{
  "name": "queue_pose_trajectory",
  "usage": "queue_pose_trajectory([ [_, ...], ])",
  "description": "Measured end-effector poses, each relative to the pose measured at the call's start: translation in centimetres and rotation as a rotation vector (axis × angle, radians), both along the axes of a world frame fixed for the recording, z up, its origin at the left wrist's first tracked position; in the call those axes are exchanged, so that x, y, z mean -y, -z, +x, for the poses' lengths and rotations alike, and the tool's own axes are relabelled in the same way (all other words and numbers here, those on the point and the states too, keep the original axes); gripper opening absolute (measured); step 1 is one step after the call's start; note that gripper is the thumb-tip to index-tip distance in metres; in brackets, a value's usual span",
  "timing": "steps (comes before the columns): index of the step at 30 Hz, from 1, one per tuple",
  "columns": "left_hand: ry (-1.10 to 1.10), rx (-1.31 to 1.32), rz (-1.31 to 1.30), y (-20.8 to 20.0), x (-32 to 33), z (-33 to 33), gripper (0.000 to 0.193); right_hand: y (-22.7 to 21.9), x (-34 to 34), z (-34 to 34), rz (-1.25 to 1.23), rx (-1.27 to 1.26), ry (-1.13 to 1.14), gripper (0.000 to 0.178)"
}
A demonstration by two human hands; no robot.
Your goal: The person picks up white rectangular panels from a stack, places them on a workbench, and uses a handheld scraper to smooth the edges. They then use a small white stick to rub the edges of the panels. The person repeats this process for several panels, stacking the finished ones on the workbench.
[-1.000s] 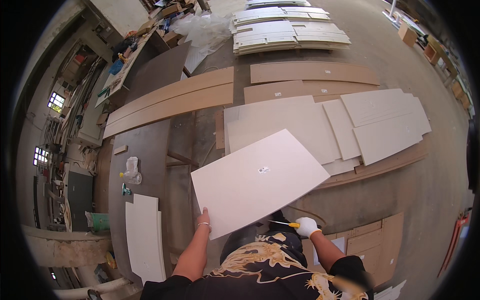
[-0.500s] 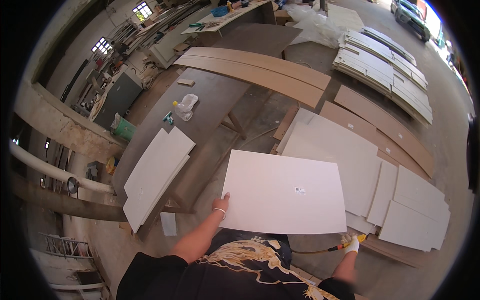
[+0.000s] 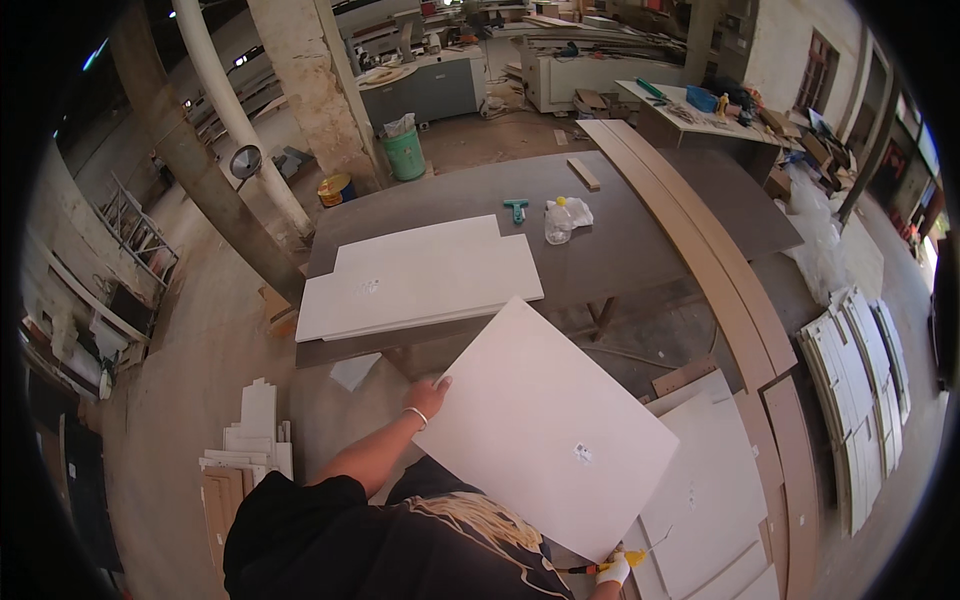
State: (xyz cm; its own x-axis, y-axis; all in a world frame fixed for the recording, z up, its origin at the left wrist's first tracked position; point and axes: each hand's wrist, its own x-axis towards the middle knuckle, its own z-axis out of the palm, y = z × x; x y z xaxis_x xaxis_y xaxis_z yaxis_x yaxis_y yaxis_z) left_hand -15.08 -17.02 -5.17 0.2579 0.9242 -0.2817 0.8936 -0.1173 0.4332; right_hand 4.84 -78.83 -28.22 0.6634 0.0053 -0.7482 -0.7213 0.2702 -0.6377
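Note:
A large white board [image 3: 545, 430] with a small label is tilted in front of me, one corner pointing away. My left hand [image 3: 428, 398], bare with a pale band at the wrist, is closed on its left edge. At its near right corner my right hand [image 3: 613, 572], in a white glove, is wrapped round a yellow air blow gun [image 3: 634, 558] with a thin nozzle. Whether that hand also touches the board's corner I cannot tell. More white boards [image 3: 690, 490] lie stacked beneath and right of the held one.
On the dark table [image 3: 400, 205] ahead lie white notched panels [image 3: 420, 275], a clear bottle [image 3: 558, 222], a teal tool [image 3: 515, 209] and a wood strip [image 3: 583, 173]. Long brown boards [image 3: 700, 240] cross its right side. Panel stacks [image 3: 850, 400] stand far right. A pillar [image 3: 310, 90] rises behind.
My view has swung left toward the table. The held board has turned from nearly level to slanted, still in my left hand. My right hand keeps the blow gun.

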Motion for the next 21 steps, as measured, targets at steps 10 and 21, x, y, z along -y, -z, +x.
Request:
queue_pose_trajectory([
  [10,-0.477,-0.050,-0.053,8.9,-18.8,-23.9,0.069,-16.9,-39.4,7.9,-0.168,0.293,-0.391,0.014],
  [21,-0.660,0.043,0.005,9.1,-32.9,-29.6,0.071,-16.7,-67.2,10.7,-0.425,0.392,-0.715,0.022],
])
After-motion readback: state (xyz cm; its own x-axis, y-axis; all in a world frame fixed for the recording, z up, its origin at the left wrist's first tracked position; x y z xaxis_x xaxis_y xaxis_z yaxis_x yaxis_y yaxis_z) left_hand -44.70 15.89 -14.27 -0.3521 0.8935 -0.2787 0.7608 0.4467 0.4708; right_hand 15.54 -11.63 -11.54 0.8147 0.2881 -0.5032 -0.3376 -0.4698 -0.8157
